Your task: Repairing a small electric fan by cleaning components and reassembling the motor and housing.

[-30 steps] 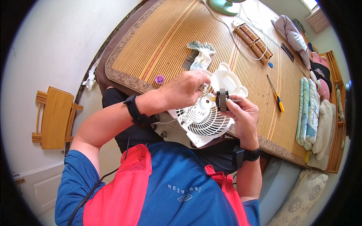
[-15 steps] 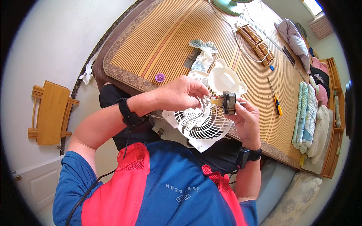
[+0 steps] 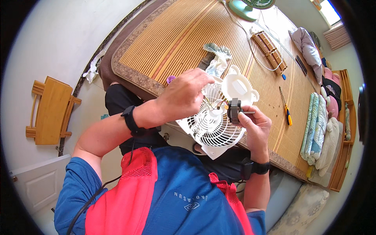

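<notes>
My right hand (image 3: 256, 127) grips a small dark electric motor (image 3: 234, 111) with a thin metal shaft pointing right. Thin wires (image 3: 213, 103) run from the motor toward the left. My left hand (image 3: 188, 94) is raised beside them with its fingers curled together; what they pinch is hidden. Beneath both hands lies a white round fan grille (image 3: 223, 135), with its slotted ring facing up. Just beyond the motor rests a white ear-shaped plastic cover (image 3: 238, 87) on the bamboo mat.
A purple cap (image 3: 170, 79) and a crumpled cloth (image 3: 219, 58) lie on the bamboo mat (image 3: 156, 51). Farther right are a yellow-handled screwdriver (image 3: 288, 113), a bamboo roll (image 3: 268, 51) with a white cord, a phone (image 3: 301, 65) and folded bedding (image 3: 315, 125). A green fan (image 3: 243, 9) stands at the back.
My left hand has moved up and left, away from the motor. The motor has turned slightly and shifted a little down and left, still in my right hand. The view has shifted slightly.
</notes>
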`<state>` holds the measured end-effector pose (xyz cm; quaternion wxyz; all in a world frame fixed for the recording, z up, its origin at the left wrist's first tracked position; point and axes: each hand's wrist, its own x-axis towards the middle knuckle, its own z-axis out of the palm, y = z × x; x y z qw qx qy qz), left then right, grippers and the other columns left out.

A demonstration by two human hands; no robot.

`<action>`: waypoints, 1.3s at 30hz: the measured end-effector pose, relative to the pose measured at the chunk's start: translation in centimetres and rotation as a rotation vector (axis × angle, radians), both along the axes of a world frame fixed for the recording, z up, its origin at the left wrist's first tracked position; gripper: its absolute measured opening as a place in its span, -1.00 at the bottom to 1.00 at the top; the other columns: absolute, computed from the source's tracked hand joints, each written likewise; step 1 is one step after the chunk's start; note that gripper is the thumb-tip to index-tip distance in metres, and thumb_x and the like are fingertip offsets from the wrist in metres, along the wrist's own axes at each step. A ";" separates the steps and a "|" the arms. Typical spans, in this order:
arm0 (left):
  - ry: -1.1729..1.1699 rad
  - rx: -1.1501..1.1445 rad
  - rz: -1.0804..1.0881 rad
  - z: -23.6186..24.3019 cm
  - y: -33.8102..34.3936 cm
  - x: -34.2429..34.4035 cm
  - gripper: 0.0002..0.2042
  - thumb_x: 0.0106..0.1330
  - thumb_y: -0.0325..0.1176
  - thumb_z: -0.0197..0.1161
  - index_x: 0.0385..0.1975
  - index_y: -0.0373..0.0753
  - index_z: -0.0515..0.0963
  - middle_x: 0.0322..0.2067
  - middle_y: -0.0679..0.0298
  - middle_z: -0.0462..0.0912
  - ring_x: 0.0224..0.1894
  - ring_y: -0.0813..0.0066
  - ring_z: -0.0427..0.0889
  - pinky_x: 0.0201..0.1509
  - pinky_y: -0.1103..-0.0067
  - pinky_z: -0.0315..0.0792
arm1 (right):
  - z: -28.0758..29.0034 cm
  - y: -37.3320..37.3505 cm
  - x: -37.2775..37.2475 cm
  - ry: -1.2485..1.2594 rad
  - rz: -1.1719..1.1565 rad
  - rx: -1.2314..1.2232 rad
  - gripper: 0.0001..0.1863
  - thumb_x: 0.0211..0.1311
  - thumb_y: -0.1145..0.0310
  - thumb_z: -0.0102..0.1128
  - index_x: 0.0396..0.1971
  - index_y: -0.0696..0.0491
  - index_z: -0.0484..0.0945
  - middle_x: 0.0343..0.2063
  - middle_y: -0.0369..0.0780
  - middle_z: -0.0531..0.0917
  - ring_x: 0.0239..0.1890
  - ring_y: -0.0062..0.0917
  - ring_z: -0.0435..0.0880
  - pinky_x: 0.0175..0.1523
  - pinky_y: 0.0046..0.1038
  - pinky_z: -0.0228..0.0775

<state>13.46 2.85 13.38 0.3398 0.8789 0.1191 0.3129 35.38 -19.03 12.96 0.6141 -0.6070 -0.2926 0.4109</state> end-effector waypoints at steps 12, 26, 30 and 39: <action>0.058 0.165 0.003 1.4 -5.5 -0.2 -0.15 0.14 -0.29 0.75 0.46 -0.41 0.51 0.34 -0.12 0.64 0.36 -0.17 0.64 0.49 0.10 0.52 | 4.3 5.1 -6.1 -0.585 -0.009 0.001 -0.77 0.34 0.50 0.59 -0.08 0.28 0.83 -0.30 -0.13 0.80 -0.25 -0.45 0.88 -0.14 -0.40 0.70; -0.198 -0.618 0.070 -1.7 -4.5 -3.0 -0.38 0.36 -0.65 0.64 0.41 -0.47 0.56 0.33 0.06 0.68 0.34 0.35 0.73 0.48 0.43 0.63 | 4.7 5.8 1.7 -0.519 0.060 -0.074 -0.78 0.59 0.43 0.41 0.03 0.25 0.84 -0.29 -0.15 0.87 -0.22 -0.55 0.83 -0.08 -0.43 0.66; -0.272 -0.485 -0.010 -2.3 -4.5 -4.0 -0.35 0.32 -0.68 0.63 0.42 -0.47 0.54 0.40 -0.02 0.64 0.48 0.23 0.62 0.61 0.28 0.52 | 1.0 6.9 1.8 -0.624 0.391 -0.219 -0.70 0.62 0.36 0.35 0.13 0.22 0.84 -0.28 -0.16 0.88 -0.30 -0.53 0.84 -0.12 -0.40 0.69; -0.252 -0.237 -0.032 -3.3 -5.5 -6.3 -0.31 0.18 -0.55 0.77 0.33 -0.40 0.61 0.36 -0.19 0.68 0.38 0.04 0.75 0.45 0.27 0.66 | 0.6 12.6 0.7 -0.320 0.659 -0.584 -0.59 0.67 0.11 0.36 0.15 0.16 0.82 -0.21 -0.22 0.89 -0.38 -0.57 0.88 -0.36 -0.45 0.76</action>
